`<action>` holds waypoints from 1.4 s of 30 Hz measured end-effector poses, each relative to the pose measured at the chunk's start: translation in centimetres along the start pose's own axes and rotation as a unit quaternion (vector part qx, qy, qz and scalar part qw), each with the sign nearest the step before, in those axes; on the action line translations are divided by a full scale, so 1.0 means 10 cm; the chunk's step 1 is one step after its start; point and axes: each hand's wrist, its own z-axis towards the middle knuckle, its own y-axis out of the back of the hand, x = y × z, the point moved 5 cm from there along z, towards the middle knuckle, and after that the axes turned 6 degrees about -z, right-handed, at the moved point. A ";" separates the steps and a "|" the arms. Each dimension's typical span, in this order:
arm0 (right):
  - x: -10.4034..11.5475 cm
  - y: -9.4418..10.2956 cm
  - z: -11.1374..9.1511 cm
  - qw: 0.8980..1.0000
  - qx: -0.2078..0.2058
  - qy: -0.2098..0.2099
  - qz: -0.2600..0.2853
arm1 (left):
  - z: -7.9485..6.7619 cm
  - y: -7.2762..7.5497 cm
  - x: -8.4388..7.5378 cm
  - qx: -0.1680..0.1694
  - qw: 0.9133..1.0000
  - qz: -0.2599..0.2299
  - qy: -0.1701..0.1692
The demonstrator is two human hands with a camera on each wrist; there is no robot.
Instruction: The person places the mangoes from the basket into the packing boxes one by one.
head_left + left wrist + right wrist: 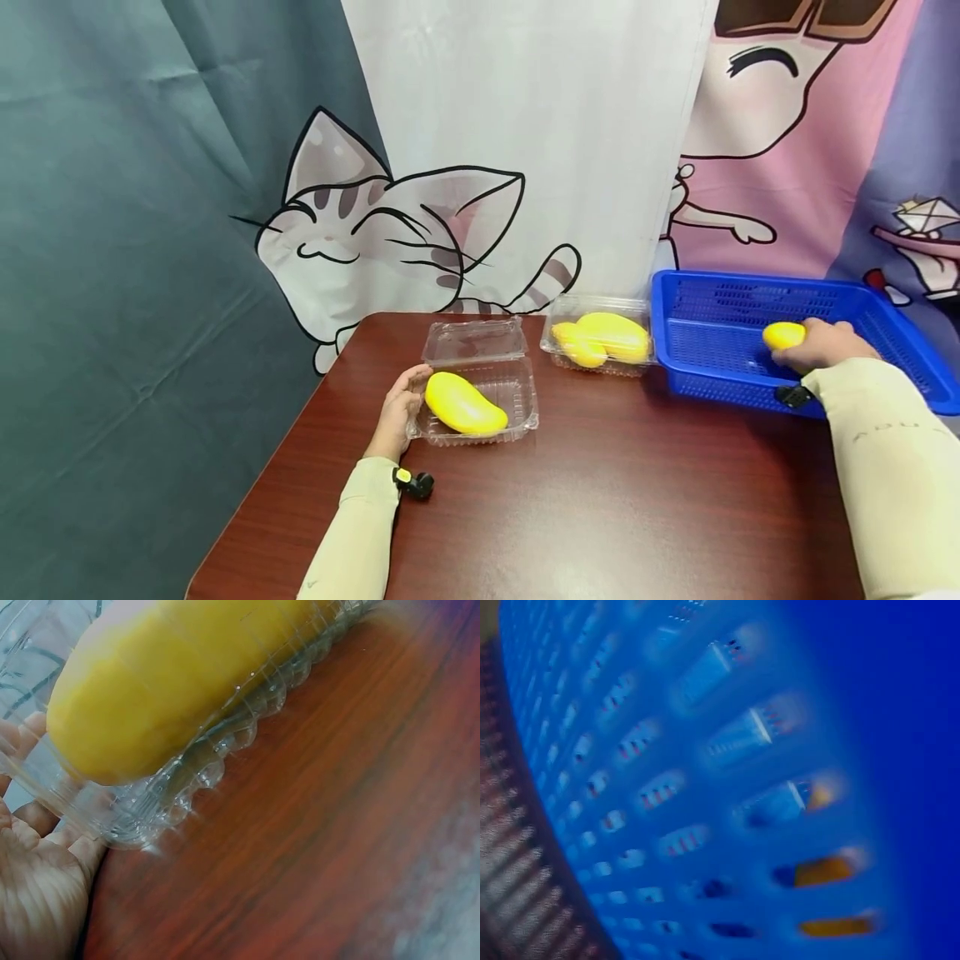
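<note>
A yellow mango (463, 405) lies in an open clear plastic clamshell box (517, 400), its lid folded back. At the box's left side is my left hand (401, 408), its fingers touching the wall. The left wrist view shows the palm (37, 892) beside the box's end, with the mango (172, 690) behind the ribbed plastic. My right hand (821, 343) reaches over the near rim of the blue basket (705, 342) and grips another yellow mango (783, 335). Only bits of yellow show through the basket's slots in the right wrist view; the hand is hidden there.
A second clear box (558, 312) holding yellow mangoes (611, 335) stands at the table's back edge, left of the basket. The brown table (600, 492) stretches in front. A printed curtain (525, 100) hangs behind it.
</note>
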 end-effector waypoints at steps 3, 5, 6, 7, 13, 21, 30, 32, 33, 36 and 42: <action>-0.09 -0.05 0.23 1.000 -0.020 0.010 0.015 | -0.01 0.01 0.01 -0.002 1.000 -0.016 0.000; -0.07 -0.04 0.36 0.999 -0.038 0.021 0.025 | -0.02 0.02 0.01 -0.011 1.000 -0.028 0.002; -0.04 -0.02 0.40 0.998 -0.049 0.027 0.030 | -0.02 0.03 0.01 -0.015 0.999 -0.036 0.001; 0.02 0.00 0.44 0.997 -0.065 0.030 0.034 | -0.02 0.03 0.01 -0.019 0.999 -0.043 0.000; 0.66 0.21 0.45 0.984 -0.157 0.054 0.062 | -0.02 0.06 0.03 -0.017 0.999 -0.048 -0.004; 1.82 0.35 0.33 0.971 -0.174 0.129 0.100 | -0.04 0.09 0.04 -0.002 0.999 -0.042 -0.008; 2.97 0.13 0.19 0.958 -0.138 0.210 0.138 | -0.02 0.08 0.04 -0.011 0.999 -0.041 -0.001; 3.17 0.06 0.16 0.955 -0.124 0.227 0.144 | -0.02 0.08 0.04 -0.018 0.999 -0.041 0.004; 3.26 0.02 0.15 0.954 -0.118 0.234 0.143 | -0.02 0.08 0.05 -0.021 0.999 -0.040 0.007; 3.49 -0.11 0.10 0.953 -0.100 0.250 0.138 | -0.02 0.07 0.04 -0.022 0.999 -0.035 0.011; 3.81 -0.38 0.01 0.952 -0.072 0.274 0.115 | -0.01 0.03 0.03 -0.017 1.000 -0.022 0.013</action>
